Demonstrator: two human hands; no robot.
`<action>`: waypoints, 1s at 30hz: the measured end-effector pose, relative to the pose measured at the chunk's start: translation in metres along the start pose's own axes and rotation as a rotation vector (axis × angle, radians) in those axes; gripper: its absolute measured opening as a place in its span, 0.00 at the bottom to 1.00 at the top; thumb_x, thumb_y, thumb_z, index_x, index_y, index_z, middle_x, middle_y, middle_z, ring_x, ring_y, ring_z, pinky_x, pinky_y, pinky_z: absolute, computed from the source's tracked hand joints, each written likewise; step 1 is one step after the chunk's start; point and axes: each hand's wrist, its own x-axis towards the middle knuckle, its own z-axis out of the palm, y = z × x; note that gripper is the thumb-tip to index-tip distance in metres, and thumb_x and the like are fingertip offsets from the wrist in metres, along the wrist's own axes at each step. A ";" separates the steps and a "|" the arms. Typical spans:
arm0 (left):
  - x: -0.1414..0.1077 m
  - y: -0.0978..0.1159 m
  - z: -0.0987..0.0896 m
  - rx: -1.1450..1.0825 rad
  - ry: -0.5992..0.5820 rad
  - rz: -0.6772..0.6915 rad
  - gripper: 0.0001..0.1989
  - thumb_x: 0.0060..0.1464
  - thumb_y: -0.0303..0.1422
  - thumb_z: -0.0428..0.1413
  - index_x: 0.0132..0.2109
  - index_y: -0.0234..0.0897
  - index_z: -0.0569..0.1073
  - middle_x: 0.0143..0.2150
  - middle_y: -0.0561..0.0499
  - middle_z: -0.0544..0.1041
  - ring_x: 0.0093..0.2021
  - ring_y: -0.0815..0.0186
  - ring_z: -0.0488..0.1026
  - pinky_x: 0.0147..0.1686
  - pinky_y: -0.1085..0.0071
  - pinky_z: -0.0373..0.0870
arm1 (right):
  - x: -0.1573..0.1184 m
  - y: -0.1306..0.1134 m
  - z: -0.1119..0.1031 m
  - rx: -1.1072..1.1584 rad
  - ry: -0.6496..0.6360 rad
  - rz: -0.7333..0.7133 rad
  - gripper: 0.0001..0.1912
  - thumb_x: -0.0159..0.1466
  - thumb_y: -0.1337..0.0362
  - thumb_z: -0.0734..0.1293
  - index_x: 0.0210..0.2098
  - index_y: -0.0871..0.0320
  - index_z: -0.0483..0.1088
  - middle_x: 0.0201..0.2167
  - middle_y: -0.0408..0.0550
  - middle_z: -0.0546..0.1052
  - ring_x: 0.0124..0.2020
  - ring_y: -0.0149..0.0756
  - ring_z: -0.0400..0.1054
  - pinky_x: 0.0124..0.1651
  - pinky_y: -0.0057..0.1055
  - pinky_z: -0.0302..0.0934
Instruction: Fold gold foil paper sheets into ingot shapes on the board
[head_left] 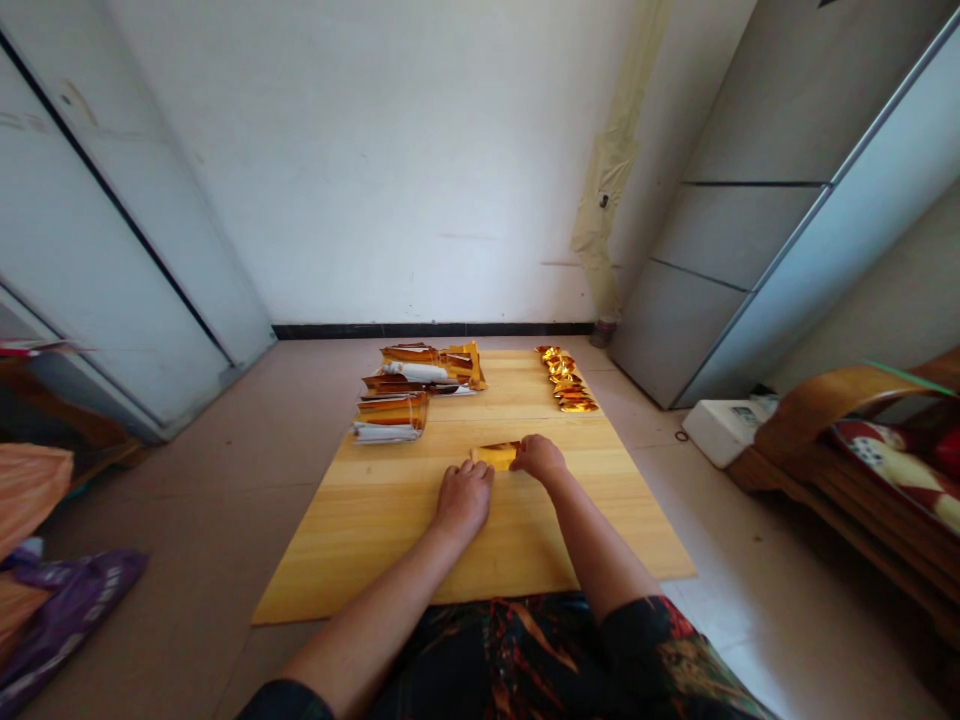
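Foil piece, pinched by the right hand, could be creased by uneven pulling; the left hand's grip cannot be discerned.

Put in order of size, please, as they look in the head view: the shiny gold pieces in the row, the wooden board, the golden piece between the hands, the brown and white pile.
1. wooden board
2. brown and white pile
3. row of shiny gold pieces
4. golden piece, partly covered

Smooth wood tabletop — pale, glossy gold foil pieces
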 end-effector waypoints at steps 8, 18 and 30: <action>0.000 0.000 -0.003 0.016 -0.023 0.002 0.14 0.59 0.27 0.43 0.47 0.38 0.70 0.44 0.46 0.73 0.47 0.59 0.66 0.41 0.63 0.61 | 0.005 0.021 -0.003 0.005 0.034 0.028 0.12 0.46 0.63 0.73 0.31 0.57 0.75 0.36 0.50 0.78 0.38 0.38 0.72 0.32 0.24 0.58; 0.009 -0.006 -0.005 -0.061 -0.045 0.048 0.16 0.58 0.24 0.43 0.47 0.39 0.72 0.43 0.46 0.73 0.47 0.59 0.66 0.44 0.63 0.61 | -0.003 0.022 0.000 0.513 0.148 -0.225 0.05 0.50 0.72 0.64 0.27 0.59 0.69 0.23 0.41 0.74 0.26 0.28 0.68 0.28 0.21 0.57; 0.040 -0.023 -0.002 -0.295 -0.026 -0.290 0.07 0.51 0.36 0.54 0.33 0.43 0.77 0.41 0.52 0.75 0.46 0.63 0.67 0.44 0.66 0.61 | 0.017 0.005 0.028 0.605 -0.085 -0.161 0.10 0.47 0.76 0.61 0.28 0.60 0.70 0.20 0.40 0.74 0.21 0.25 0.65 0.26 0.19 0.57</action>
